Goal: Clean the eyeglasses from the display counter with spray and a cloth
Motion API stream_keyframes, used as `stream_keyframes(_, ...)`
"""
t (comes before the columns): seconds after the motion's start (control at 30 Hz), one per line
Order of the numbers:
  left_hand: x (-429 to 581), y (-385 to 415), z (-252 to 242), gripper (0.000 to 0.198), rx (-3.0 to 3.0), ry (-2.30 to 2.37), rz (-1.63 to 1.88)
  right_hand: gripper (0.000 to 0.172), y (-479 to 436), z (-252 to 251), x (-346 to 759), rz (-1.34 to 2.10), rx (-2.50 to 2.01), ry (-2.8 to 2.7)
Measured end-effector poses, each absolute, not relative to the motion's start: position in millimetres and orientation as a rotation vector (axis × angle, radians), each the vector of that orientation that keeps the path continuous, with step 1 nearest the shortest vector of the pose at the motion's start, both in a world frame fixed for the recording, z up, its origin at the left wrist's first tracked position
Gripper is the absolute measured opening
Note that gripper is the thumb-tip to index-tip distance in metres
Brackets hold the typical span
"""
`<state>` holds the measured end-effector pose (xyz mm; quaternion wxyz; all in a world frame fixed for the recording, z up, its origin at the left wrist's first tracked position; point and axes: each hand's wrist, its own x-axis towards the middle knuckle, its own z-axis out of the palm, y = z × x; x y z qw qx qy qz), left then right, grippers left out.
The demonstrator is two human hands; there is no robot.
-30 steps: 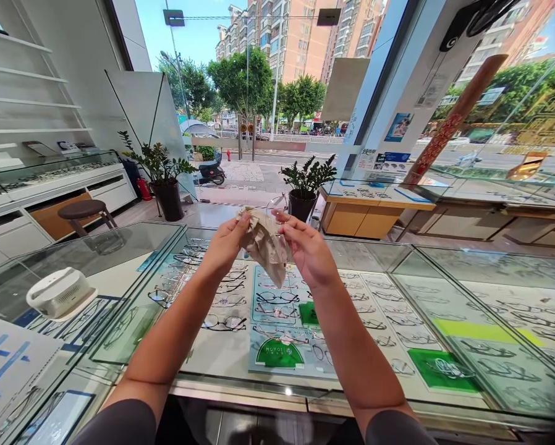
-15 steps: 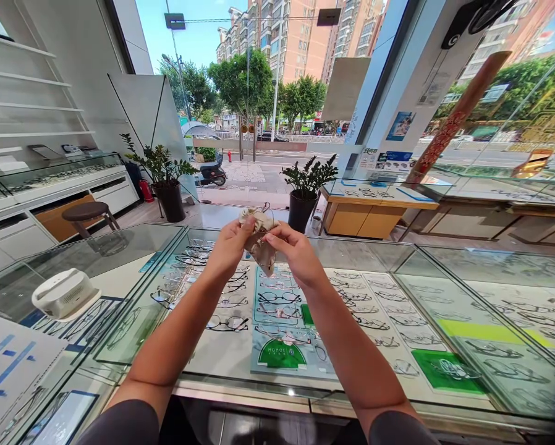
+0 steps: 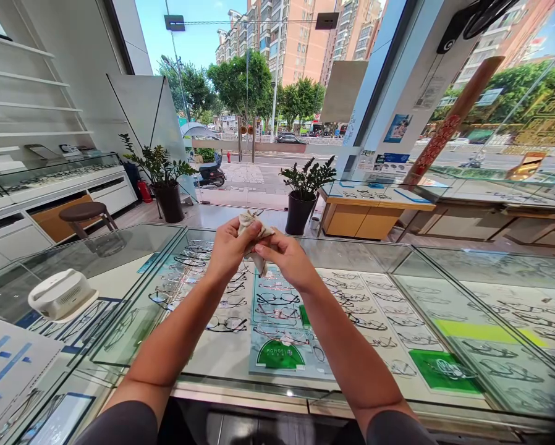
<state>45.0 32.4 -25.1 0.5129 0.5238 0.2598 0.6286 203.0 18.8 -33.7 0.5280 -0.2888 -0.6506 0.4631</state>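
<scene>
Both my hands are raised together above a glass display counter [image 3: 389, 259]. My left hand [image 3: 228, 247] pinches a beige cloth [image 3: 252, 225] at its upper end. My right hand [image 3: 284, 258] is closed round the lower part of the same cloth. A pair of glasses was in the cloth a moment ago; only a thin bit of frame shows at its top edge. Rows of spectacle frames [image 3: 277, 298] lie inside the case below my hands.
A white box-shaped device [image 3: 60, 294] sits on the counter at the left. Two potted plants [image 3: 166, 179] [image 3: 305, 188] and a round stool [image 3: 83, 213] stand on the floor beyond. Shelves and another display case [image 3: 50, 173] line the left wall. A further counter [image 3: 374, 210] stands at the right.
My hands have drawn closer together and bunched the cloth up. The clear lens seen above my right hand a second ago is now wrapped inside the cloth.
</scene>
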Motion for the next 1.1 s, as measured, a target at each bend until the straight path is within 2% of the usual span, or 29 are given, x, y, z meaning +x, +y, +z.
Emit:
stream_keyframes(0.13,44.2,31.2,-24.4,0.053,1.265,0.663,1.576,0.024,21.4,-31.2,207.5,1.147,-0.625,-1.591)
stream_keyframes(0.3,36.6,24.7,-19.5,0.055,1.327,0.683,1.446,0.031,37.0,-38.4,209.2,1.342,-0.730,-1.213)
stream_keyframes(0.43,38.2,19.0,-18.3,0.052,1.430,0.703,1.385,0.036,44.2,-44.7,206.8,1.353,-0.759,-1.362)
stream_keyframes(0.73,43.1,24.7,-25.5,0.046,1.424,0.757,1.511,0.029,43.1,-45.4,205.8,1.186,-0.755,-1.455)
stream_keyframes(1.1,39.6,23.9,-22.6,0.053,1.398,0.697,1.378,0.030,44.1,-50.2,201.2,1.202,-0.681,-1.494)
